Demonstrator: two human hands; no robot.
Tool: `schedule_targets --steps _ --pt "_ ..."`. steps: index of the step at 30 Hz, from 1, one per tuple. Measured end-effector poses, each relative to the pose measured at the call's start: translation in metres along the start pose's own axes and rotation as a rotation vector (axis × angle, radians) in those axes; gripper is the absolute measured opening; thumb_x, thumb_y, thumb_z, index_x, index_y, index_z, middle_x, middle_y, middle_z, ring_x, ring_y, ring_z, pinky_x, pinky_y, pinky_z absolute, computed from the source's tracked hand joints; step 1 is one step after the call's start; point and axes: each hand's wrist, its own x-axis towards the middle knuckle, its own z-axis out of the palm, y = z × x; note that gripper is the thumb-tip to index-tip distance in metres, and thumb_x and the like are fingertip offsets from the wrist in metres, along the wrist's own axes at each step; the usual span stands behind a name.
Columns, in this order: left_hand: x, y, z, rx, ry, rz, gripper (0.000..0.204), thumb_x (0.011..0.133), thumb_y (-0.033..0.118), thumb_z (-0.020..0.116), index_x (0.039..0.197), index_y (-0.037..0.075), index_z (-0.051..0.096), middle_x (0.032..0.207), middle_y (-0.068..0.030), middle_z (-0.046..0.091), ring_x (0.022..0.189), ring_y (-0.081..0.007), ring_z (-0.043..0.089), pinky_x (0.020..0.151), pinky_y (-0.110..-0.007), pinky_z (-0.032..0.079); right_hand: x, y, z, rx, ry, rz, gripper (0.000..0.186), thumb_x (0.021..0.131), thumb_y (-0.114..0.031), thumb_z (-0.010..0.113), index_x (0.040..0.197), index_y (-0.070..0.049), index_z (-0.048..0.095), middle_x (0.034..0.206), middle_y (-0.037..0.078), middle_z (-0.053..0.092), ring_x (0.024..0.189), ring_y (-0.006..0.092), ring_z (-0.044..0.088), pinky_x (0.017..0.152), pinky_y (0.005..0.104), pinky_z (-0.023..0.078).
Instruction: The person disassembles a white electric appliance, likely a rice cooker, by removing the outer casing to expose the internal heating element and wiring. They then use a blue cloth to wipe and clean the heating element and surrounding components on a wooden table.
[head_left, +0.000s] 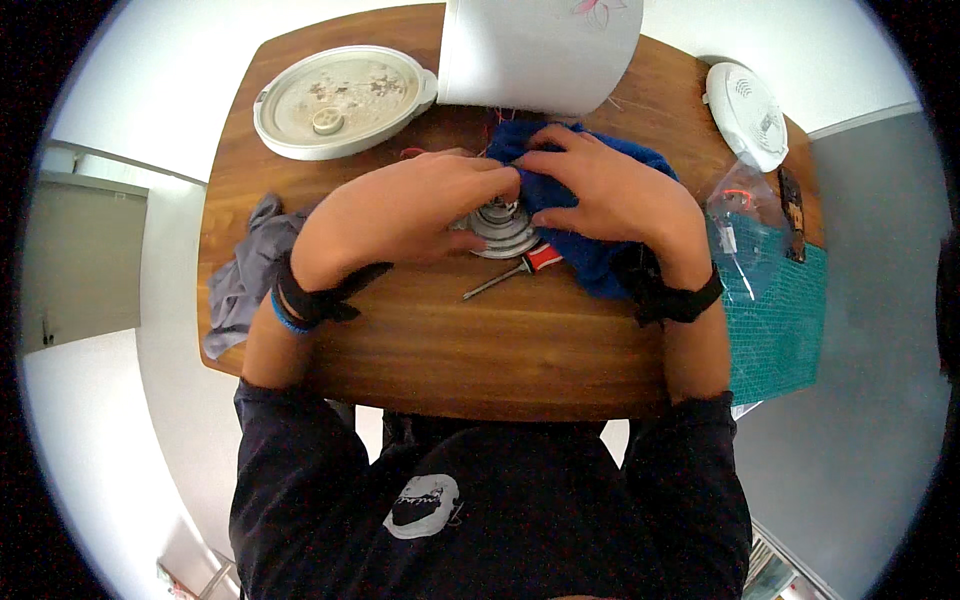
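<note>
A stepped silver metal disc (pixel 505 240) lies near the table's middle, partly covered by my hands. My left hand (pixel 430 205) bends over it from the left, with the thumb on the disc's near side and the fingertips at its centre. A dark blue cloth (pixel 600 260) is bunched to the disc's right. My right hand (pixel 610 185) grips the cloth, its fingertips close to those of my left hand. What lies between the fingertips is partly hidden. A screwdriver (pixel 515 275) with a red and black handle rests just below the disc.
A white appliance housing (pixel 540 55) stands behind my hands, with thin red wires below it. An oval white cover (pixel 345 95) lies far left, a grey cloth (pixel 245 270) nearer. Right are a white lid (pixel 745 120), a plastic bag (pixel 740 195) and a green cutting mat (pixel 775 330).
</note>
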Motion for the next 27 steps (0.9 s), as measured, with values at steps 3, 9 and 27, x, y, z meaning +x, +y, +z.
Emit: schedule_targets --steps 3,9,27 --pt "0.010 0.001 0.012 0.065 0.100 0.013 0.036 0.089 0.008 0.075 0.124 0.004 0.065 0.121 -0.0194 0.068 0.120 -0.0458 0.065 0.101 -0.054 0.055 0.003 0.010 0.006 -0.041 0.058 0.024 0.045 0.096 -0.019 0.073 0.140 -0.012 0.068 0.137 0.021 0.065 0.120 0.0456 0.068 0.103 0.0516 0.057" --pt "0.014 -0.006 0.021 0.084 0.173 -0.027 0.032 0.088 0.012 0.080 0.117 0.004 0.070 0.114 -0.0207 0.069 0.107 -0.0460 0.070 0.089 -0.053 0.059 -0.006 0.024 -0.017 -0.207 0.033 0.149 0.040 0.090 -0.006 0.071 0.129 -0.012 0.074 0.127 0.019 0.070 0.114 0.0458 0.069 0.096 0.0523 0.057" --pt "0.015 -0.018 0.023 0.055 0.174 0.045 0.032 0.083 0.009 0.083 0.113 0.002 0.074 0.108 -0.0205 0.075 0.102 -0.0449 0.072 0.088 -0.052 0.059 -0.004 -0.017 -0.024 -0.207 -0.135 0.282 0.041 0.087 -0.034 0.084 0.122 -0.012 0.080 0.106 0.022 0.077 0.103 0.0445 0.073 0.092 0.0530 0.060"
